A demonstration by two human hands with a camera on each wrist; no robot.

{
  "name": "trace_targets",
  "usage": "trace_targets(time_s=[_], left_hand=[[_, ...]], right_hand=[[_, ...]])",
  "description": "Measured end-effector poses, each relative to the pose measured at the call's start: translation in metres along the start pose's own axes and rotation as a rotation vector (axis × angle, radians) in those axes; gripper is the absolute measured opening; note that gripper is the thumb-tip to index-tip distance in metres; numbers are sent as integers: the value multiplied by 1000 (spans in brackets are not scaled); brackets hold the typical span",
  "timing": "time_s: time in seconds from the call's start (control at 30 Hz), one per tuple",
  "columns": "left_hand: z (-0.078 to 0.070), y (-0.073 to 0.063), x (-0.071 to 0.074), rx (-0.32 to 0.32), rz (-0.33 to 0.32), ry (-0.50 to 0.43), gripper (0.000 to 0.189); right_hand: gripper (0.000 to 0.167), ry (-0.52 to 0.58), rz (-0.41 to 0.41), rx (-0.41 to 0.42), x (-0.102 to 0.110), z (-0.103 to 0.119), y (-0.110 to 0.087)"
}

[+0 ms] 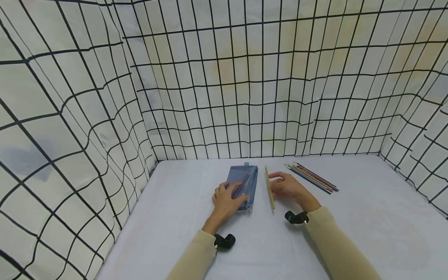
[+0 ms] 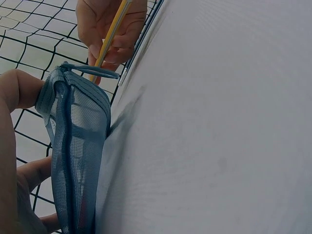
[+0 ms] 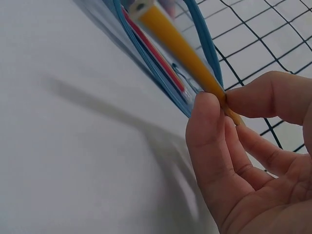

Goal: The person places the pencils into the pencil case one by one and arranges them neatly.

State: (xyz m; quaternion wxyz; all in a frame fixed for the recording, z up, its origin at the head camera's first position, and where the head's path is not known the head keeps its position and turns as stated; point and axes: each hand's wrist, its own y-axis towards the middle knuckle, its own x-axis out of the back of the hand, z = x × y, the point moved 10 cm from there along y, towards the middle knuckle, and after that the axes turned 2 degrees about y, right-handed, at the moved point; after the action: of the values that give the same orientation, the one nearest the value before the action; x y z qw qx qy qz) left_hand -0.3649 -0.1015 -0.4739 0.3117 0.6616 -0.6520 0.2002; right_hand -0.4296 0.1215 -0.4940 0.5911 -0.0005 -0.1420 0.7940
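Note:
A blue mesh zip pencil pouch (image 1: 237, 173) lies on the table, tilted up somewhat in the left wrist view. My left hand (image 1: 225, 199) grips it from the left, thumb at the near end and fingers spread over its side. Between thumb and fingertips, my right hand (image 1: 286, 186) pinches a yellow pencil (image 1: 269, 187) just right of the pouch. In the right wrist view the pouch's blue-edged mouth (image 3: 207, 36) gapes, and a red pencil (image 3: 155, 52) shows inside. The yellow pencil (image 3: 178, 41) slants across that mouth in this view.
Several coloured pencils (image 1: 313, 178) lie side by side at the back right, beyond my right hand. White cloth (image 1: 168, 217) covers the table. Black grid netting (image 1: 224, 97) over white sheeting rises behind and along both sides.

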Motion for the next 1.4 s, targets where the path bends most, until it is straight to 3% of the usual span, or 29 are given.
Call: trace_targets(time_s=[0.47, 0.87, 1.4], left_hand=[[1, 1, -1, -1, 1, 6, 60], [2, 1, -1, 9, -1, 15, 59], [3, 3, -2, 6, 5, 15, 60]], right_hand=[[57, 34, 32, -48, -32, -3, -2], [53, 108, -15, -48, -42, 0, -1], [49, 115, -19, -90, -49, 2, 13]])
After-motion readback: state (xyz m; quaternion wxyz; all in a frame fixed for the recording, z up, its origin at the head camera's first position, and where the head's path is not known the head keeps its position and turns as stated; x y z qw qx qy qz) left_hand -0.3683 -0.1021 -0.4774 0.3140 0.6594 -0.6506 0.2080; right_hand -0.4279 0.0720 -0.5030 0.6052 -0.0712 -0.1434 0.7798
